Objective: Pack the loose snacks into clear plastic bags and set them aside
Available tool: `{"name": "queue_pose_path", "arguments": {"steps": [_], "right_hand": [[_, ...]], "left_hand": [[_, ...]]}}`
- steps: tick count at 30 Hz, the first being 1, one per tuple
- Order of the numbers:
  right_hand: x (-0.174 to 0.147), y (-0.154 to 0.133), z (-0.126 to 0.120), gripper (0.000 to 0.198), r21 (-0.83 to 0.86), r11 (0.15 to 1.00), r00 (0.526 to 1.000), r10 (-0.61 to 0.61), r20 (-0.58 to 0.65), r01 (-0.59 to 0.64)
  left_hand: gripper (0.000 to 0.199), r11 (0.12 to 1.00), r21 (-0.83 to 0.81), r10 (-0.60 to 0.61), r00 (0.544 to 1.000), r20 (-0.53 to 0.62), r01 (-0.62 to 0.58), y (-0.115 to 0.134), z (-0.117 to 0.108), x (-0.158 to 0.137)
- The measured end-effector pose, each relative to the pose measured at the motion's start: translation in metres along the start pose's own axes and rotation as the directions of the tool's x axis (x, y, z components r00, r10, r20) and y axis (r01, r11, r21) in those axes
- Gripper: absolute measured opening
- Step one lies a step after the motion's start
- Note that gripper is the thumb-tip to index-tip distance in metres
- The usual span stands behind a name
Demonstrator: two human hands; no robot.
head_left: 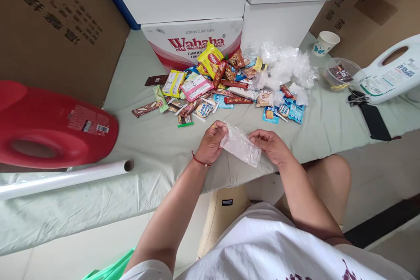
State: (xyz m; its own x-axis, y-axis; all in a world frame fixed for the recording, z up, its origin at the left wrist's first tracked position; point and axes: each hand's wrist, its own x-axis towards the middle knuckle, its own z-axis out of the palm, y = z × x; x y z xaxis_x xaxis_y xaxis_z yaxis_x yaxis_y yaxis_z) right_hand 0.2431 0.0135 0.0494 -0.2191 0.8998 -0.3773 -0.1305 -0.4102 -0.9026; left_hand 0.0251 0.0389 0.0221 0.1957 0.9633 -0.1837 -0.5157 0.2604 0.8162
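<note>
A clear plastic bag (242,145) is stretched between my two hands, just above the front edge of the cloth-covered table. My left hand (212,140), with a red cord at its wrist, pinches the bag's left end. At the opposite end, my right hand (269,145) grips the bag's upper right corner between thumb and fingers. Beyond my hands lies a heap of wrapped snacks (197,87), with bars, biscuits and a yellow packet (210,60) on top. Crumpled clear bags (285,63) are piled at the heap's right side.
A white Wahaha carton (197,37) stands behind the heap. On the left are a red jug (59,124) and a plastic film roll (65,180). To the right sit a paper cup (325,43), a round tub (341,74), a white jug (390,72) and a black phone (374,121).
</note>
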Motion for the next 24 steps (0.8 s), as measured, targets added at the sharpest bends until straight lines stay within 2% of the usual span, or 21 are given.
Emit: {"name": "queue_pose_path", "arguments": {"steps": [2, 4, 6, 7, 10, 13, 15, 18, 22, 24], "right_hand": [[0.001, 0.002, 0.001, 0.042, -0.002, 0.999, 0.999, -0.032, -0.03, 0.032], [0.003, 0.004, 0.002, 0.039, 0.01, 0.994, 0.987, -0.104, -0.124, 0.106], [0.005, 0.007, 0.006, 0.035, 0.007, 0.974, 0.951, -0.219, -0.218, 0.226], [0.006, 0.008, 0.009, 0.033, -0.004, 0.958, 0.927, -0.28, -0.249, 0.288], [0.007, 0.016, 0.025, 0.027, -0.077, 0.909, 0.871, -0.415, -0.262, 0.41], [0.009, 0.026, 0.043, 0.025, -0.108, 0.9, 0.884, -0.436, -0.171, 0.423], [0.01, 0.03, 0.051, 0.025, -0.1, 0.908, 0.898, -0.417, -0.141, 0.406], [0.014, 0.03, 0.053, 0.028, -0.086, 0.915, 0.883, -0.402, -0.241, 0.393], [0.017, 0.022, 0.036, 0.03, 0.0, 0.919, 0.848, -0.363, -0.386, 0.394], [0.016, 0.019, 0.025, 0.031, 0.039, 0.922, 0.843, -0.334, -0.421, 0.385]], "left_hand": [[0.052, 0.996, 0.009, 0.092, 0.994, -0.061, -0.092, -0.001, 0.0, 0.002], [0.058, 0.972, 0.039, 0.233, 0.957, -0.174, -0.23, -0.003, 0.0, 0.005], [0.056, 0.943, 0.102, 0.334, 0.912, -0.238, -0.318, -0.005, -0.001, 0.004], [0.05, 0.937, 0.134, 0.345, 0.911, -0.227, -0.321, -0.007, -0.002, 0.003], [0.043, 0.947, 0.231, 0.246, 0.966, -0.075, -0.223, -0.011, 0.0, -0.003], [0.049, 0.929, 0.336, 0.141, 0.988, 0.058, -0.152, -0.015, 0.005, -0.009], [0.051, 0.932, 0.336, 0.107, 0.99, 0.093, -0.132, -0.017, 0.007, -0.009], [0.047, 0.954, 0.274, 0.102, 0.992, 0.078, -0.12, -0.017, 0.006, -0.006], [0.043, 0.969, 0.149, 0.206, 0.977, -0.049, -0.197, -0.012, 0.001, 0.0], [0.043, 0.982, 0.029, 0.188, 0.975, -0.118, -0.185, -0.008, -0.001, 0.002]]}}
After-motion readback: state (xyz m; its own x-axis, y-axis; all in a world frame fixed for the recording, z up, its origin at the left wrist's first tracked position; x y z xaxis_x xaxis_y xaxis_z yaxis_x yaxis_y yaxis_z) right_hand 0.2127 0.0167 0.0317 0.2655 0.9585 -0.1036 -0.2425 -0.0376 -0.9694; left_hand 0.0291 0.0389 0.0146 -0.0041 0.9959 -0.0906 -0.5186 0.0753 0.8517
